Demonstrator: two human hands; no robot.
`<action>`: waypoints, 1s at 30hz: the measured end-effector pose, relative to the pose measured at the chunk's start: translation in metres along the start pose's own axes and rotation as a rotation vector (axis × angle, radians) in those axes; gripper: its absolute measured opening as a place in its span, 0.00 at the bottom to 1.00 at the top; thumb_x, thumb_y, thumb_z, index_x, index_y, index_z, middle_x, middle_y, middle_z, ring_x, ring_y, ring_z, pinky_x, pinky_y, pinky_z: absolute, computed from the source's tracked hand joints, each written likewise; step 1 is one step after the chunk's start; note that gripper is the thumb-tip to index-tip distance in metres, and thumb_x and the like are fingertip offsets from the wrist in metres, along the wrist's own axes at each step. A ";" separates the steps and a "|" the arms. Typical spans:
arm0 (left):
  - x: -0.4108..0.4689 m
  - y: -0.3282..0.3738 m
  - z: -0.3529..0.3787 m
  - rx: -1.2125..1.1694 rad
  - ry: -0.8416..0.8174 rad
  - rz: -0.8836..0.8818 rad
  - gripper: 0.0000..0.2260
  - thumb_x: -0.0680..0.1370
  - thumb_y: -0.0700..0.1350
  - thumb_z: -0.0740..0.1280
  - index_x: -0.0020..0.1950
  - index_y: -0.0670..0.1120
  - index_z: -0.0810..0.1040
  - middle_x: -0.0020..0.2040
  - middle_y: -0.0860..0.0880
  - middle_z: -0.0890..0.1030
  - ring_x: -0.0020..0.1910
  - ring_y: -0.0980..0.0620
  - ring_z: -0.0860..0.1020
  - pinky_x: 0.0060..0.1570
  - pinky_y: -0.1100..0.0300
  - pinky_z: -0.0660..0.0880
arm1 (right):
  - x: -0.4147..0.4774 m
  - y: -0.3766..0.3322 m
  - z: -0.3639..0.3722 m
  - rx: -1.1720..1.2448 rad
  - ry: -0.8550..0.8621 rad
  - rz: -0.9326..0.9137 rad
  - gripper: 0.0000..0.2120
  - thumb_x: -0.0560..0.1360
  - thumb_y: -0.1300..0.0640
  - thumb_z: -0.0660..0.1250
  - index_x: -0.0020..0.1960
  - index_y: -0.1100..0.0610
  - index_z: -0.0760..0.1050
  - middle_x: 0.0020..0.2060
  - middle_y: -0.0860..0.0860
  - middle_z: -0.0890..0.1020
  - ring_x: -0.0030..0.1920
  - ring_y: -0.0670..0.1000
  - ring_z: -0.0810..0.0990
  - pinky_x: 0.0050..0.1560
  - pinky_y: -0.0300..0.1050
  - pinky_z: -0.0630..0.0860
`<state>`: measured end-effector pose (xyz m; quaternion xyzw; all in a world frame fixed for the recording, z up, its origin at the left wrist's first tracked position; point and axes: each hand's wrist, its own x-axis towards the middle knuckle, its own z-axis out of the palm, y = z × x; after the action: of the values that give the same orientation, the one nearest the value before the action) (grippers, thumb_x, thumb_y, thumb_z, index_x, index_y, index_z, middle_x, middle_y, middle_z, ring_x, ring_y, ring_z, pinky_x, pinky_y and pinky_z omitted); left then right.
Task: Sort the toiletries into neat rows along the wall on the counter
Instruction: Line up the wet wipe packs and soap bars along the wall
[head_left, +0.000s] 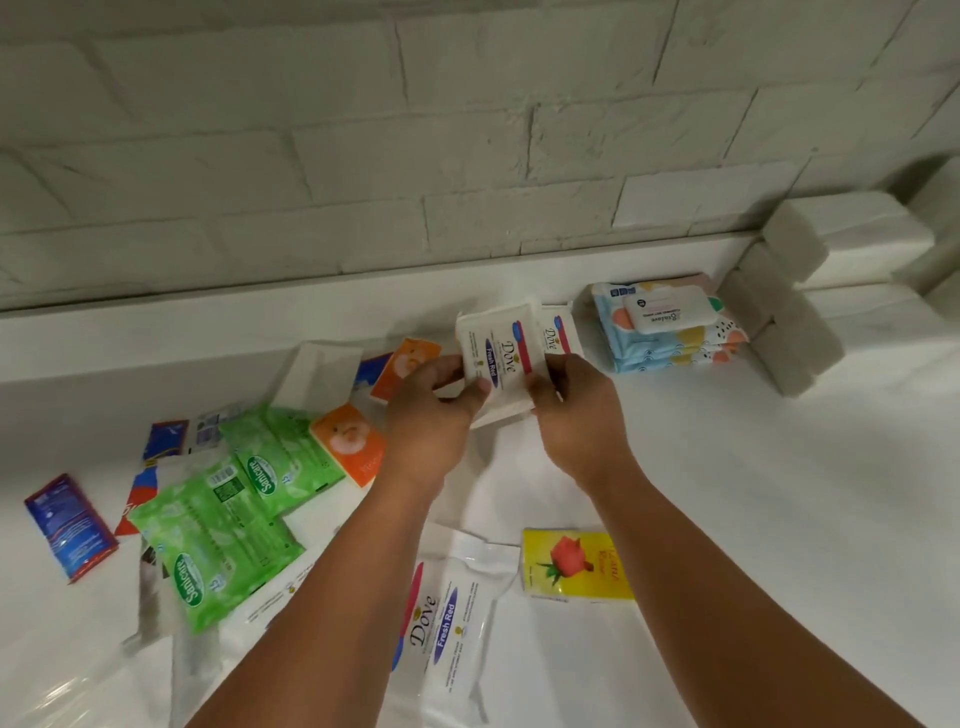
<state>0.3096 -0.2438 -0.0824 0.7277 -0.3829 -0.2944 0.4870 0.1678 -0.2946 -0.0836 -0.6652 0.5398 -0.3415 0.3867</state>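
From the head view I see both forearms reaching forward, my left hand (434, 400) and right hand (574, 402) each pinching an edge of 1 white Dove pack (496, 353) marked "Fresh Red", raised near the wall above the counter (779, 519). Another Dove pack (439, 618) lies flat below; 2 green Sanicare packs (218, 551) lie left.

Count on counter (779, 519):
Dove packs: 3 (496, 353), (558, 332), (441, 623).
Green Sanicare packs: 2 (280, 462), (208, 561).
Orange packs: 2 (350, 441), (408, 364).
Yellow rose pack: 1 (576, 564).
Blue wipes stack (670, 322): count unclear.
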 end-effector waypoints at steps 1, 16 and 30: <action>0.004 0.005 0.008 -0.011 -0.010 0.001 0.15 0.77 0.49 0.72 0.62 0.51 0.81 0.57 0.56 0.83 0.54 0.60 0.80 0.47 0.72 0.76 | 0.005 0.001 -0.008 -0.067 0.014 -0.033 0.10 0.78 0.54 0.63 0.56 0.54 0.78 0.52 0.51 0.84 0.50 0.51 0.82 0.50 0.41 0.79; 0.046 0.021 0.073 0.047 0.043 0.026 0.15 0.76 0.49 0.73 0.61 0.47 0.82 0.56 0.50 0.85 0.52 0.54 0.83 0.54 0.53 0.81 | 0.064 0.019 -0.030 -0.168 -0.086 0.040 0.27 0.82 0.63 0.53 0.79 0.51 0.56 0.63 0.53 0.77 0.61 0.54 0.78 0.53 0.43 0.79; 0.048 0.021 0.083 0.097 0.091 0.014 0.16 0.77 0.52 0.71 0.62 0.47 0.82 0.57 0.50 0.84 0.54 0.51 0.82 0.56 0.50 0.80 | 0.075 0.022 -0.023 -0.069 -0.082 0.116 0.29 0.80 0.67 0.52 0.79 0.50 0.54 0.63 0.54 0.78 0.59 0.54 0.79 0.51 0.42 0.81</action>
<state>0.2628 -0.3289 -0.0946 0.7606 -0.3791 -0.2387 0.4700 0.1519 -0.3743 -0.0891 -0.6592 0.5726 -0.2719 0.4045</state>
